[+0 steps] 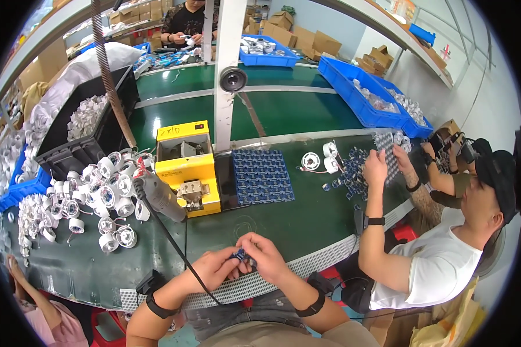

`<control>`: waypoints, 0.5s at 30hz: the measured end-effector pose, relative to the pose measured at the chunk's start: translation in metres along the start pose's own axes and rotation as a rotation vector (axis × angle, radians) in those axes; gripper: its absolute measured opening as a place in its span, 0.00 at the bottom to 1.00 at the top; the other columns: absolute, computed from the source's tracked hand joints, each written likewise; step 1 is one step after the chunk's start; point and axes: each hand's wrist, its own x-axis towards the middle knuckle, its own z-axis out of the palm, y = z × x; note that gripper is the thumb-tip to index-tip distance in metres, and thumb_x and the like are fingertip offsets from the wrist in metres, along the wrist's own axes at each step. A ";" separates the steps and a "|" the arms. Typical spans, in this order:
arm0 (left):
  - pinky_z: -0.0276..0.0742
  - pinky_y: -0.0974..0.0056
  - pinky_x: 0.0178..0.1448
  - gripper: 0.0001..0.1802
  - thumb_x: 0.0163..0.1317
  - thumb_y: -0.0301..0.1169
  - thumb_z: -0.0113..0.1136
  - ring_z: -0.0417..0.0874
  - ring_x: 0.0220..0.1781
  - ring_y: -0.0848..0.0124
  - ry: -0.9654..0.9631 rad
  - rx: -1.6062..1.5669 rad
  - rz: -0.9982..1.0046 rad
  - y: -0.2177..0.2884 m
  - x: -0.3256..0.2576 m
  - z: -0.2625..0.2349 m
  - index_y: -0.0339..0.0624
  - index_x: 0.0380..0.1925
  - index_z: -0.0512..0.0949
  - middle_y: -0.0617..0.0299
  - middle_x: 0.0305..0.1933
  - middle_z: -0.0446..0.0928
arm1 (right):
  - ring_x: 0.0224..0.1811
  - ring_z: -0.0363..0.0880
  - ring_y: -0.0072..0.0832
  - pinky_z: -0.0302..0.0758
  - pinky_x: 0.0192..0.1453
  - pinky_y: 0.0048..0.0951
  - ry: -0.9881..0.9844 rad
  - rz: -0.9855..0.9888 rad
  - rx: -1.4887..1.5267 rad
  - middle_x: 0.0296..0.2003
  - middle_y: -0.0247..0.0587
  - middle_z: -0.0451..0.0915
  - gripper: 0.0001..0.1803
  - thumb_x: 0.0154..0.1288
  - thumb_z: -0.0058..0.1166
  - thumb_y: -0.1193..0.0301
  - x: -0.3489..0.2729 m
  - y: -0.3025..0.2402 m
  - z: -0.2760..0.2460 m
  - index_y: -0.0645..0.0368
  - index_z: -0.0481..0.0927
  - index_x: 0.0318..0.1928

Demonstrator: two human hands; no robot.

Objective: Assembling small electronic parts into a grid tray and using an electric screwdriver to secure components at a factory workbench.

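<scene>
Close to the table's near edge, my left hand (213, 268) and my right hand (267, 258) meet, fingers pinched around a small blue circuit board (239, 254). Part of the board is covered by my fingertips. Beyond my hands lies a blue panel of many joined circuit boards (263, 177), flat on the table. To its left stands a yellow machine (186, 169) with a metal block at its front. A grey cylindrical tool with a black cord (163, 199) lies beside the machine, and its cord runs past my left hand.
White round housings with wires (107, 191) are heaped at left, below a black crate (87, 130) of small white parts. Loose blue boards (353, 170) lie at right, near a co-worker in white (428, 260) handling a grey sheet. A white post (224, 75) rises mid-table; blue bins (359, 92) stand far right.
</scene>
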 end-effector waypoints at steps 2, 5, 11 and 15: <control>0.81 0.70 0.35 0.12 0.71 0.27 0.45 0.82 0.29 0.74 -0.071 0.039 -0.029 0.003 0.000 -0.006 0.30 0.44 0.74 0.58 0.35 0.82 | 0.21 0.72 0.14 0.65 0.23 0.15 0.038 -0.127 -0.374 0.22 0.28 0.74 0.09 0.70 0.52 0.67 -0.003 -0.001 0.008 0.60 0.74 0.39; 0.83 0.69 0.37 0.12 0.71 0.28 0.45 0.83 0.31 0.74 -0.107 -0.070 -0.180 0.004 0.000 -0.008 0.29 0.43 0.74 0.57 0.36 0.82 | 0.22 0.74 0.20 0.68 0.24 0.23 0.154 -0.366 -0.674 0.22 0.35 0.77 0.09 0.66 0.56 0.68 -0.004 0.013 0.010 0.62 0.76 0.34; 0.84 0.69 0.37 0.13 0.72 0.28 0.44 0.83 0.31 0.72 -0.033 -0.189 -0.259 -0.003 0.000 -0.005 0.28 0.41 0.75 0.56 0.33 0.81 | 0.23 0.77 0.33 0.72 0.26 0.31 0.287 -0.756 -0.998 0.23 0.42 0.76 0.09 0.60 0.62 0.69 0.001 0.015 0.016 0.61 0.77 0.30; 0.83 0.69 0.37 0.13 0.72 0.27 0.43 0.83 0.30 0.73 -0.011 -0.129 -0.263 -0.002 -0.002 -0.005 0.27 0.41 0.75 0.56 0.33 0.81 | 0.23 0.78 0.31 0.73 0.25 0.29 0.282 -0.920 -1.126 0.24 0.42 0.77 0.07 0.57 0.63 0.73 0.001 0.017 0.017 0.61 0.77 0.29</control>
